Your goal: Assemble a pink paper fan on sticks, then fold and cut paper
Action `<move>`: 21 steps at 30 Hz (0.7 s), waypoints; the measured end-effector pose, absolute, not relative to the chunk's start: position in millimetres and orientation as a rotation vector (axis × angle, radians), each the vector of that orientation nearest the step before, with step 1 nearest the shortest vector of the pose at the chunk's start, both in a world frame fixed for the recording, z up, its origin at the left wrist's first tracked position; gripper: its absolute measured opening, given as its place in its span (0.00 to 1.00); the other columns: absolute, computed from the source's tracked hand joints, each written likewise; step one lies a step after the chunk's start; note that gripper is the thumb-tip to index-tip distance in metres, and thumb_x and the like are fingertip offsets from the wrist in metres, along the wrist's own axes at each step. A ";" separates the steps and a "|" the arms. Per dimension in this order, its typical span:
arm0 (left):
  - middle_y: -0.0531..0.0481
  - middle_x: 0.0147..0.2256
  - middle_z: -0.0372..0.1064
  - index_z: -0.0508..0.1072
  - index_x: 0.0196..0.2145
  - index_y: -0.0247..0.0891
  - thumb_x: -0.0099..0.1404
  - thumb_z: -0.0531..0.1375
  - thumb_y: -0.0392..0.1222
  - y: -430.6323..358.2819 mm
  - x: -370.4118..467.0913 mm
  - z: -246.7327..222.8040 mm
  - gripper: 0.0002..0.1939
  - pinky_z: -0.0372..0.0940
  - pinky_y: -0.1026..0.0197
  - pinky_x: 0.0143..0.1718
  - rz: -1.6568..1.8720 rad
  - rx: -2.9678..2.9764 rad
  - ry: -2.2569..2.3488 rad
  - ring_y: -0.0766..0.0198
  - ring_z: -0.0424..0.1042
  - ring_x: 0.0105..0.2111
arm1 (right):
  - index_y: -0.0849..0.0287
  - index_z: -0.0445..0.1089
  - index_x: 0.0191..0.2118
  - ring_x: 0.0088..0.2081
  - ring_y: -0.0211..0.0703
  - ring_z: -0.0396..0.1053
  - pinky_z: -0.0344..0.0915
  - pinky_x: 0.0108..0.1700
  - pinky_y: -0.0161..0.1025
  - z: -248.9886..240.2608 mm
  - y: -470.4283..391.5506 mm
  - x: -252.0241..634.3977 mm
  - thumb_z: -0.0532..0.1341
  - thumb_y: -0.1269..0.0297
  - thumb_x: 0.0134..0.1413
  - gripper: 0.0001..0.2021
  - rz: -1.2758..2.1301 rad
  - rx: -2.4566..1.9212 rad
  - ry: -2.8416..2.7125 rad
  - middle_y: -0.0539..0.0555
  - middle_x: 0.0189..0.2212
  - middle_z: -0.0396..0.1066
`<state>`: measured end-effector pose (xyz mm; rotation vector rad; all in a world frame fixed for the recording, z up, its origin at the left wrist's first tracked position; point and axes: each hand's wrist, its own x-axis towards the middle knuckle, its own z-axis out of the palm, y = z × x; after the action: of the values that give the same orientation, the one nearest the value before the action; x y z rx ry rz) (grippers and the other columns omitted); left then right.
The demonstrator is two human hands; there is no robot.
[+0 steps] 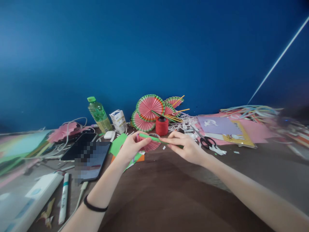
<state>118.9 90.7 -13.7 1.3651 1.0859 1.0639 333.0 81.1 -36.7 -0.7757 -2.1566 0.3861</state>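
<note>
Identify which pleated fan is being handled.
The front pink fan, between the left hand and right hand; the other fans are behind the red spool.

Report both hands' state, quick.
Left hand: closed, holding pink-and-green pleated paper.
Right hand: at the paper's green edge; whether gripping, can't tell.

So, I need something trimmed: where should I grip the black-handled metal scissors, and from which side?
Probably by the black finger loops, from the near right: they lie toward the person, while the metal blades point away to the left.

Pleated pink paper fan, green-edged, between hands.
</note>
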 end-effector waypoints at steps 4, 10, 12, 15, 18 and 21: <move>0.51 0.24 0.69 0.71 0.32 0.34 0.48 0.67 0.47 89.9 118.6 -11.9 0.17 0.64 0.67 0.23 1.050 1.387 1.099 0.67 0.69 0.23 | 0.56 0.67 0.51 0.35 0.36 0.65 0.63 0.40 0.37 -27.8 80.2 337.2 0.53 0.74 0.56 0.18 0.444 -0.799 -2.181 0.52 0.33 0.65; 0.51 0.26 0.70 0.71 0.32 0.34 0.49 0.66 0.47 87.2 123.3 -10.6 0.16 0.65 0.66 0.24 1.115 1.387 1.076 0.66 0.69 0.25 | 0.53 0.66 0.52 0.34 0.35 0.64 0.63 0.40 0.37 -22.9 77.6 337.3 0.53 0.74 0.57 0.19 0.484 -0.827 -2.181 0.51 0.32 0.64; 0.52 0.24 0.69 0.70 0.31 0.34 0.49 0.66 0.47 86.8 124.7 -11.5 0.16 0.64 0.67 0.23 1.165 1.352 1.077 0.67 0.68 0.23 | 0.53 0.65 0.53 0.34 0.36 0.65 0.63 0.40 0.37 -23.1 76.1 335.8 0.52 0.74 0.57 0.19 0.466 -0.838 -2.188 0.51 0.32 0.64; 0.53 0.24 0.68 0.70 0.30 0.34 0.49 0.66 0.48 86.5 125.9 -12.9 0.16 0.63 0.68 0.22 1.199 1.325 1.062 0.68 0.67 0.23 | 0.55 0.65 0.53 0.34 0.36 0.65 0.63 0.39 0.37 -24.9 73.8 332.9 0.52 0.73 0.58 0.18 0.401 -0.849 -2.203 0.52 0.33 0.64; 0.52 0.26 0.69 0.69 0.32 0.34 0.50 0.65 0.48 85.9 127.4 -13.9 0.16 0.64 0.67 0.24 1.193 1.288 1.024 0.67 0.69 0.25 | 0.57 0.65 0.53 0.32 0.36 0.65 0.63 0.37 0.35 -29.0 71.8 328.8 0.52 0.72 0.58 0.18 0.331 -0.850 -2.195 0.52 0.33 0.64; 0.51 0.28 0.70 0.67 0.35 0.34 0.51 0.65 0.47 84.5 131.2 -15.5 0.17 0.65 0.66 0.26 1.220 1.214 0.994 0.66 0.70 0.26 | 0.59 0.66 0.52 0.32 0.36 0.65 0.64 0.36 0.35 -36.1 69.3 322.4 0.52 0.71 0.58 0.17 0.264 -0.855 -2.149 0.53 0.32 0.64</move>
<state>131.2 84.5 -15.5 1.2142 0.9935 1.2201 322.4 69.3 -36.1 -0.8551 -2.1489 0.2639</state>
